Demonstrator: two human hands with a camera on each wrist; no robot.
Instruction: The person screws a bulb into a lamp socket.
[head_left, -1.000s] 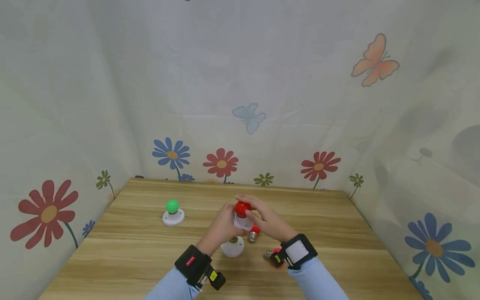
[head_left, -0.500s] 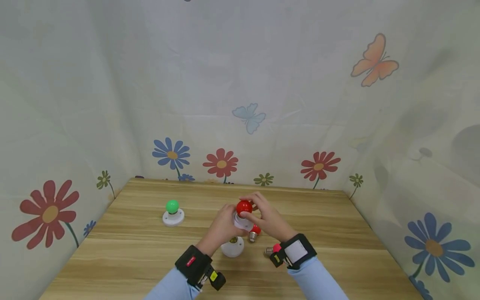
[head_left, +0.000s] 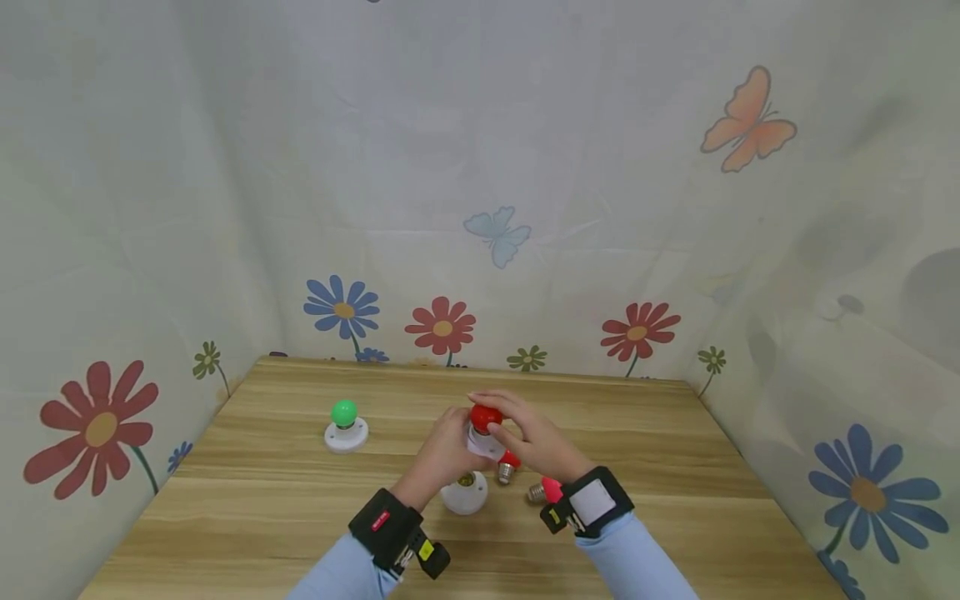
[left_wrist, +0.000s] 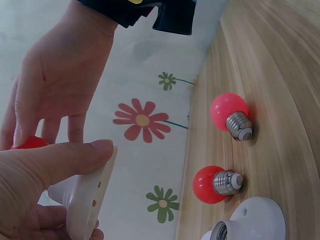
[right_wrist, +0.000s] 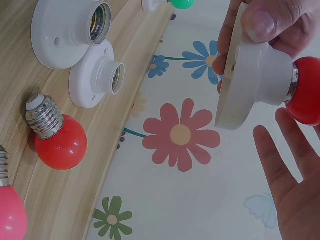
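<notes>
**Red bulb (right_wrist: 309, 92) and lifted lamp holder (right_wrist: 239, 95) together in mid-air**

Behind the fingers hangs a flowered backdrop (head_left: 600, 150); below them lies a wooden table (head_left: 660, 467).

The left hand (head_left: 442, 454) grips the lamp holder, thumb on 1 side and fingers on the other. The right hand (head_left: 542, 437) pinches the red bulb between thumb and forefinger; 2 other fingers are spread, just beside the glass.

Under the left fingers, nearer the person, a spare holder (head_left: 465, 497) sits socket up, with a second holder (right_wrist: 92, 82) beside it in the right wrist view. Well to the left of those fingers, a third holder (head_left: 348, 444) carries a green bulb (head_left: 344, 412), upright. Below the right fingertips lies a loose red bulb (right_wrist: 61, 145); under the right wrist, a pinkish bulb (right_wrist: 10, 215).

Smallest of all, a strip of metal thread (right_wrist: 293, 85) shows at the socket's mouth, so the red bulb may not be fully seated. The step looks like screwing it in: best to brace the base with the left fingers, keep bulb and socket in line, and turn lightly in short strokes. Forcing a tilted thread could jam it.
</notes>
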